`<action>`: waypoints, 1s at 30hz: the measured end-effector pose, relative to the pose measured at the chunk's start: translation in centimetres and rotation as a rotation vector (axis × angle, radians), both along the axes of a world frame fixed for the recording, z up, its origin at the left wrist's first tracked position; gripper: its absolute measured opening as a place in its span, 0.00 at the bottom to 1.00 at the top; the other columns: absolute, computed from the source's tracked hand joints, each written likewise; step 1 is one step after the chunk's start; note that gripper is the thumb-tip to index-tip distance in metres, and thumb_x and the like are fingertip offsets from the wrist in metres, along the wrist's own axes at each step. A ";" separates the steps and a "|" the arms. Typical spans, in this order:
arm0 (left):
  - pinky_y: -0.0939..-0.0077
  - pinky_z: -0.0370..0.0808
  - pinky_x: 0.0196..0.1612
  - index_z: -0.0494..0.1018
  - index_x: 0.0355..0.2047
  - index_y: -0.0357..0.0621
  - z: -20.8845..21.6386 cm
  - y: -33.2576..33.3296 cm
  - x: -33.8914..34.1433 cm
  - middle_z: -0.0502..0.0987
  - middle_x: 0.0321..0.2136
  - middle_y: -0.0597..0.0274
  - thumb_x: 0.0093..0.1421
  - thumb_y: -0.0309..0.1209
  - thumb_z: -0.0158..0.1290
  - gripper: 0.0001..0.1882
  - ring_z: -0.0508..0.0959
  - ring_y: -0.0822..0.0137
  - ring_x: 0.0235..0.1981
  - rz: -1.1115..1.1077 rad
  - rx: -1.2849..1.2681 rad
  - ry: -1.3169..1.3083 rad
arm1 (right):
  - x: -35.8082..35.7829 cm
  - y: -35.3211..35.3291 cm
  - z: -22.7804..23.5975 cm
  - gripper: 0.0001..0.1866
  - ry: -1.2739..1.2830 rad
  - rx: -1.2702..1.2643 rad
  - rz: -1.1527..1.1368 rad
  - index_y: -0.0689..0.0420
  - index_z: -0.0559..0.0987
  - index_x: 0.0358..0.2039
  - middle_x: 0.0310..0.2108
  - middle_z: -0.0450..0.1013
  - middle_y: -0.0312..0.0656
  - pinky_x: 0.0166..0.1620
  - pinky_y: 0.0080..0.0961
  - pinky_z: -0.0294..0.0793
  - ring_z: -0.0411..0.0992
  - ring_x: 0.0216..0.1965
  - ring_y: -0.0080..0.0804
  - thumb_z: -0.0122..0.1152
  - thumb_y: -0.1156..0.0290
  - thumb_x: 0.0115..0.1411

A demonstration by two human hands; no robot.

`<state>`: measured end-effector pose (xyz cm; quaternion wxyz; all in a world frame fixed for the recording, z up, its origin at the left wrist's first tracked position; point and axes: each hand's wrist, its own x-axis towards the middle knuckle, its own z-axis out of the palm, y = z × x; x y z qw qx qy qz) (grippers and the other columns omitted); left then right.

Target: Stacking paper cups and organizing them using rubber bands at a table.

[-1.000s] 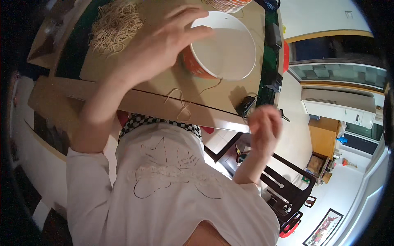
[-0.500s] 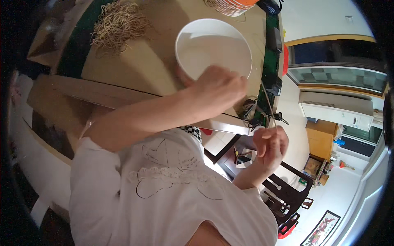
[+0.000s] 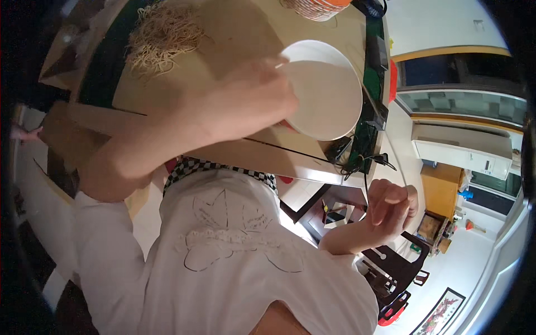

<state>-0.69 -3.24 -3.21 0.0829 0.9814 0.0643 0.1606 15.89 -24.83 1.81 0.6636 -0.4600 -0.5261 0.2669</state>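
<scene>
My left hand (image 3: 259, 97) reaches across the table and is blurred. Its fingers are curled together at the left rim of a round white tub (image 3: 329, 92), and what they hold, if anything, is hidden. Past the table's right end, my right hand (image 3: 393, 206) is raised with its fingers bent inward. A thin tan string (image 3: 373, 103) passes the tub's right side and runs faintly toward that hand; its end in the fingers is hard to make out. A loose heap of tan strings (image 3: 164, 39) lies on the far left of the table.
An orange-and-white container (image 3: 319, 8) stands at the far edge. Black adapters (image 3: 375, 114) and cables (image 3: 357, 163) lie along the table's right side. Dark chairs (image 3: 399, 265) stand at the right. Another person's hand (image 3: 27, 133) shows at the left rim.
The tub has shifted right and slightly nearer. My left hand has swung left to its left rim. My right hand has moved further right and a little lower.
</scene>
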 end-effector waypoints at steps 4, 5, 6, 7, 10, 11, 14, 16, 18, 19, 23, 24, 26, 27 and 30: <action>0.68 0.73 0.39 0.71 0.21 0.44 -1.8 -2.7 1.5 0.73 0.22 0.62 0.45 0.28 0.52 0.02 0.76 0.62 0.33 0.004 -0.069 -0.122 | -3.4 0.0 -0.4 0.20 0.003 -0.089 0.037 0.67 0.72 0.24 0.07 0.62 0.35 0.16 0.19 0.56 0.56 0.07 0.19 0.51 0.62 0.64; 0.69 0.73 0.38 0.71 0.20 0.44 -2.1 -3.3 2.1 0.73 0.21 0.62 0.44 0.28 0.53 0.03 0.76 0.62 0.33 0.063 -0.085 -0.139 | -4.9 0.0 -1.4 0.19 0.110 -0.101 0.030 0.67 0.74 0.22 0.09 0.65 0.38 0.15 0.20 0.57 0.59 0.08 0.20 0.54 0.63 0.62; 0.69 0.73 0.37 0.70 0.23 0.44 -2.2 -3.7 2.5 0.73 0.23 0.61 0.45 0.28 0.54 0.05 0.76 0.62 0.34 0.052 -0.078 -0.134 | -4.9 0.0 -2.2 0.17 0.062 -0.119 0.129 0.68 0.76 0.23 0.12 0.68 0.41 0.16 0.20 0.58 0.62 0.10 0.22 0.55 0.65 0.61; 0.69 0.73 0.37 0.70 0.23 0.44 -2.3 -4.0 3.1 0.73 0.23 0.61 0.45 0.28 0.54 0.05 0.76 0.62 0.34 0.051 -0.080 -0.132 | -5.1 0.2 -1.8 0.17 0.046 -0.238 0.197 0.68 0.77 0.23 0.13 0.69 0.42 0.16 0.19 0.58 0.62 0.11 0.22 0.56 0.65 0.60; 0.68 0.73 0.37 0.70 0.29 0.43 -2.4 -4.3 3.6 0.73 0.25 0.59 0.47 0.29 0.56 0.08 0.75 0.60 0.33 0.156 -0.206 -0.088 | -5.1 -0.1 -2.0 0.17 0.064 -0.392 0.279 0.69 0.78 0.24 0.15 0.71 0.44 0.17 0.18 0.58 0.64 0.13 0.23 0.58 0.64 0.59; 0.68 0.72 0.37 0.70 0.32 0.43 -2.3 -4.2 3.1 0.73 0.27 0.59 0.48 0.28 0.57 0.10 0.75 0.59 0.34 0.177 -0.249 -0.222 | -4.6 -0.7 -2.4 0.11 0.102 -0.394 0.285 0.67 0.77 0.30 0.21 0.74 0.46 0.22 0.20 0.63 0.66 0.16 0.24 0.57 0.69 0.59; 0.68 0.71 0.37 0.71 0.34 0.40 0.1 -3.8 -0.1 0.73 0.30 0.58 0.48 0.23 0.58 0.12 0.74 0.56 0.37 0.248 -0.432 -0.433 | -3.7 -1.8 -2.9 0.08 0.157 -0.405 0.268 0.65 0.77 0.36 0.30 0.78 0.49 0.26 0.21 0.69 0.69 0.20 0.24 0.56 0.74 0.59; 0.68 0.71 0.37 0.72 0.30 0.39 1.4 -3.8 -2.7 0.74 0.29 0.58 0.49 0.22 0.58 0.08 0.75 0.56 0.35 0.275 -0.451 -0.345 | -3.7 -2.0 -3.4 0.08 0.196 -0.317 0.142 0.65 0.77 0.35 0.29 0.77 0.49 0.26 0.20 0.69 0.70 0.20 0.26 0.57 0.73 0.60; 0.69 0.71 0.35 0.74 0.26 0.40 2.3 -4.2 -5.2 0.75 0.27 0.58 0.48 0.19 0.58 0.06 0.75 0.59 0.30 0.181 -0.541 -0.235 | -3.6 -2.2 -3.1 0.09 0.256 -0.343 0.122 0.66 0.77 0.35 0.27 0.76 0.48 0.29 0.22 0.71 0.70 0.20 0.27 0.58 0.72 0.59; 0.69 0.71 0.35 0.74 0.26 0.40 3.0 -4.8 -5.7 0.75 0.27 0.58 0.48 0.19 0.58 0.06 0.75 0.59 0.30 0.191 -0.543 -0.240 | -3.9 -2.0 -2.9 0.09 0.212 -0.327 0.058 0.66 0.77 0.34 0.26 0.76 0.47 0.31 0.24 0.71 0.70 0.21 0.28 0.58 0.71 0.58; 0.73 0.71 0.31 0.76 0.28 0.39 5.2 -6.1 -5.2 0.77 0.29 0.59 0.44 0.18 0.61 0.09 0.77 0.63 0.31 0.201 -0.618 -0.482 | -4.0 -0.6 -2.7 0.11 -0.439 -0.276 -0.277 0.67 0.78 0.31 0.29 0.76 0.49 0.37 0.29 0.71 0.73 0.31 0.37 0.57 0.69 0.58; 0.73 0.71 0.31 0.76 0.27 0.39 5.5 -6.4 -5.0 0.77 0.29 0.58 0.44 0.18 0.62 0.09 0.77 0.63 0.31 0.189 -0.682 -0.487 | -4.2 -0.4 -2.5 0.14 -0.447 -0.311 -0.342 0.68 0.78 0.34 0.32 0.76 0.49 0.39 0.29 0.71 0.74 0.34 0.38 0.55 0.67 0.60; 0.71 0.72 0.30 0.75 0.30 0.39 4.9 -6.4 -4.4 0.76 0.30 0.56 0.43 0.20 0.63 0.12 0.76 0.62 0.29 0.112 -0.630 -0.494 | -3.9 0.1 -3.4 0.17 -0.360 -0.182 -0.554 0.70 0.77 0.35 0.35 0.77 0.50 0.40 0.29 0.72 0.75 0.36 0.38 0.50 0.65 0.63; 0.71 0.72 0.30 0.74 0.33 0.39 4.6 -6.8 -3.9 0.75 0.29 0.57 0.41 0.21 0.64 0.16 0.76 0.61 0.30 0.117 -0.571 -0.431 | -2.9 0.3 -3.8 0.20 -0.398 -0.084 -0.592 0.72 0.76 0.40 0.37 0.76 0.52 0.40 0.30 0.73 0.75 0.38 0.38 0.47 0.63 0.65; 0.69 0.72 0.33 0.71 0.38 0.40 1.2 -8.6 -1.8 0.72 0.28 0.58 0.43 0.23 0.60 0.20 0.74 0.59 0.32 0.207 -0.443 -0.375 | -2.1 1.1 -3.4 0.18 -0.014 0.131 -0.675 0.70 0.72 0.45 0.38 0.74 0.52 0.39 0.26 0.76 0.74 0.34 0.35 0.47 0.65 0.66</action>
